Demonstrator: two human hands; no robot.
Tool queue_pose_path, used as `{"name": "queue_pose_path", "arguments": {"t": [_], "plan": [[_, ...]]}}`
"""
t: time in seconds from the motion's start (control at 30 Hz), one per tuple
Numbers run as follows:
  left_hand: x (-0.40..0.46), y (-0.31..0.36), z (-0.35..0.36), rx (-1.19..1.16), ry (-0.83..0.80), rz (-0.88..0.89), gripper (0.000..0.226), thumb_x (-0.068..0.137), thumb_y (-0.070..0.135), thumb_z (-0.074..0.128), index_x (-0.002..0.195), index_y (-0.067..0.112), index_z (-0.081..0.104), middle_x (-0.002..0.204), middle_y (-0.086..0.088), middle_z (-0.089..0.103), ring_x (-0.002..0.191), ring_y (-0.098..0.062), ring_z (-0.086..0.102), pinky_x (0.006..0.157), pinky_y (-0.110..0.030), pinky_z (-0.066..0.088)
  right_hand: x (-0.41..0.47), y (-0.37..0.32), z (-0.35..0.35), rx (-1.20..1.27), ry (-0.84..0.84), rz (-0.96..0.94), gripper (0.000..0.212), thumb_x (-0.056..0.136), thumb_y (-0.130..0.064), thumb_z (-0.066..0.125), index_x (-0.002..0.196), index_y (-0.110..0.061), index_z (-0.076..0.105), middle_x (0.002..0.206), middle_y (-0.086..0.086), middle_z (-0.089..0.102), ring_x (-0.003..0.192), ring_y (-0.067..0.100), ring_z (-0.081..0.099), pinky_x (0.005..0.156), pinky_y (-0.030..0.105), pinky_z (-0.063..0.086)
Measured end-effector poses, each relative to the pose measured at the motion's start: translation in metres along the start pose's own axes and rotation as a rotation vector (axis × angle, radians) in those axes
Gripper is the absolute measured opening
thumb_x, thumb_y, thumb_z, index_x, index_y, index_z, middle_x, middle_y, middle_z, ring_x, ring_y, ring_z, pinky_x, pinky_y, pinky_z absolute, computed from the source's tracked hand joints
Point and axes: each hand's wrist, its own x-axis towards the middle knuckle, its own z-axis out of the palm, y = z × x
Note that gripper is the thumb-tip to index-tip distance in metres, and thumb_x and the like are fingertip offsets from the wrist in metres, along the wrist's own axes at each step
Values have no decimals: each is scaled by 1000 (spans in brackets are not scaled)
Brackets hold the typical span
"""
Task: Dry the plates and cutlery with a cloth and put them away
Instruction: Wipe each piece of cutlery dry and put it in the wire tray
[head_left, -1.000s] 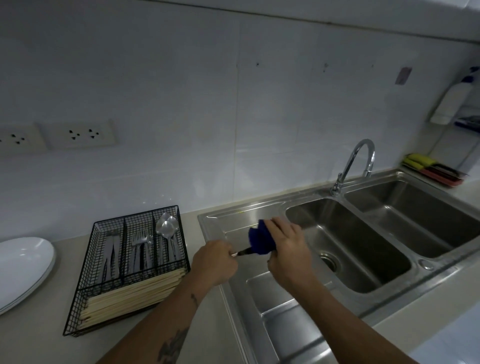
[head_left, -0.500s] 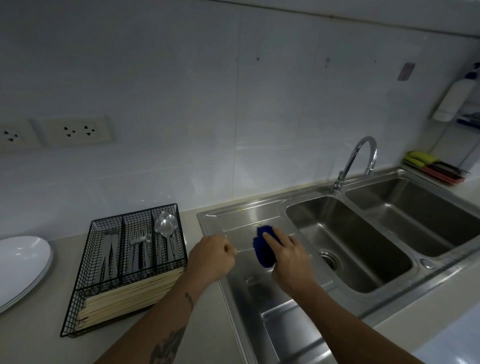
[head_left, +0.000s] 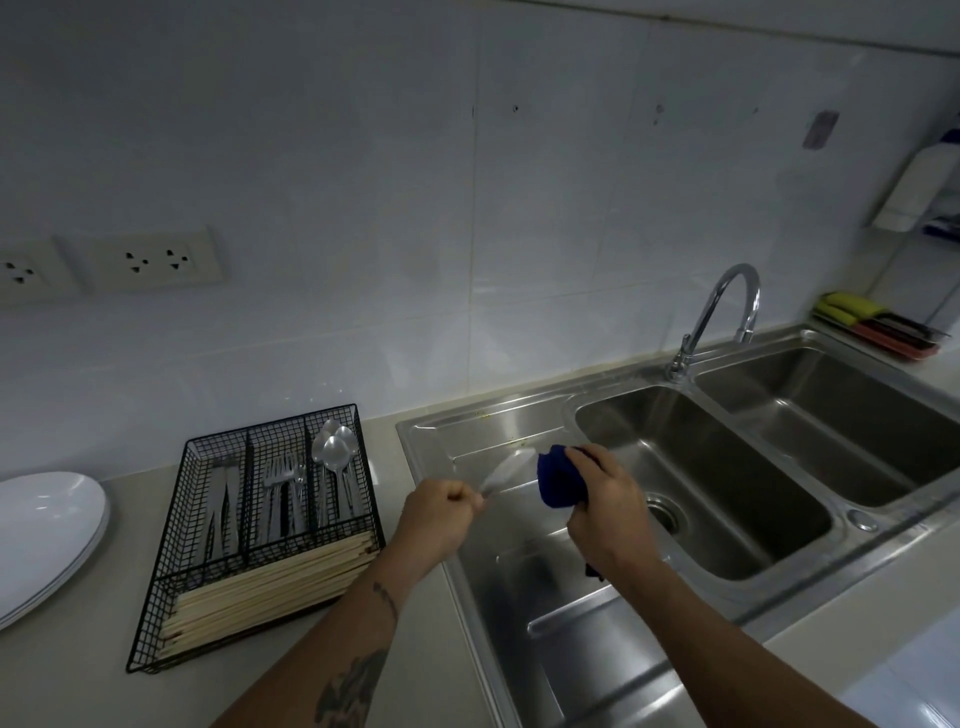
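My left hand (head_left: 441, 512) grips the handle of a metal piece of cutlery (head_left: 506, 470), blurred, its wide end pointing up and right over the sink's draining board. My right hand (head_left: 605, 501) holds a bunched dark blue cloth (head_left: 558, 480) just right of that end, a small gap between them. A black wire cutlery tray (head_left: 156, 613) on the counter to the left holds knives, forks (head_left: 283, 483), spoons (head_left: 335, 449) and a row of wooden chopsticks (head_left: 270, 587). Stacked white plates (head_left: 41, 530) lie at the far left edge.
A steel double sink (head_left: 727, 587) with a curved tap (head_left: 719, 317) fills the right side. Sponges on a small tray (head_left: 878, 325) sit at the back right, a white bottle (head_left: 914, 189) above them. Wall sockets (head_left: 150, 260) are on the tiled wall.
The cloth was wrapped round the cutlery's end a second ago. Now my right hand has drawn the cloth off to the right and the bare end shows.
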Motion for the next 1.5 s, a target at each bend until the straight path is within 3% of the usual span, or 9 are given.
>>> {"name": "queue_pose_path", "arguments": {"t": [0.17,0.37,0.57,0.63,0.9,1.07,1.17,1.33,1.5], "plan": [[7,20,-3,-137,159,2,7,92,20,66,87,19,70,77,2,69,68,-13,64,58,-24,50,4,-20,-11,29,50,-29,68,70,0,73,133,-14,53,133,2,51,115,20,50,89,28,48],[18,34,1,-540,160,-190,16,71,4,63,87,6,63,85,-19,73,76,-34,73,73,-51,62,-4,-59,15,35,13,-103,76,59,0,75,131,-14,53,129,6,54,106,25,56,84,38,53],[11,24,-18,-924,173,-272,14,91,-7,52,92,5,60,84,-19,66,77,-33,70,75,-43,60,-28,-25,25,-130,-119,-81,91,67,-17,78,144,-26,29,144,2,40,123,24,48,101,46,42],[8,21,-14,-963,130,-297,14,92,-7,52,92,5,60,85,-19,64,78,-33,69,73,-41,60,-27,-31,22,-146,-114,-137,88,66,-17,79,141,-24,34,142,3,43,122,25,48,100,47,43],[4,26,0,-990,39,-245,9,94,-6,55,92,2,60,93,-19,69,85,-32,72,72,-36,61,-9,-28,10,-130,-106,-154,84,56,-11,84,133,-20,51,123,5,57,105,27,53,77,40,55],[10,14,2,-834,175,-108,12,95,7,62,99,-4,64,91,-19,74,81,-26,75,75,-34,61,2,-21,-4,-56,-9,7,69,69,-3,75,133,-19,52,128,5,54,115,26,48,89,38,49],[15,12,4,-733,236,-106,16,92,12,67,94,-3,68,79,-14,76,75,-25,75,72,-36,61,7,-40,-5,-63,26,-104,70,64,-1,76,129,-15,54,123,7,56,107,27,52,83,39,52],[16,9,5,-791,273,-176,14,92,14,67,87,1,68,76,-14,75,74,-27,75,68,-35,61,-10,-54,25,-193,-181,-218,89,54,-12,81,136,-19,46,127,5,55,105,27,55,79,41,53],[12,-11,-10,-779,330,-184,19,94,17,67,88,-1,66,78,-15,74,71,-22,74,61,-27,59,-20,-57,33,-196,-201,-243,87,57,-13,83,135,-19,47,130,5,54,111,27,54,84,43,53]]}}
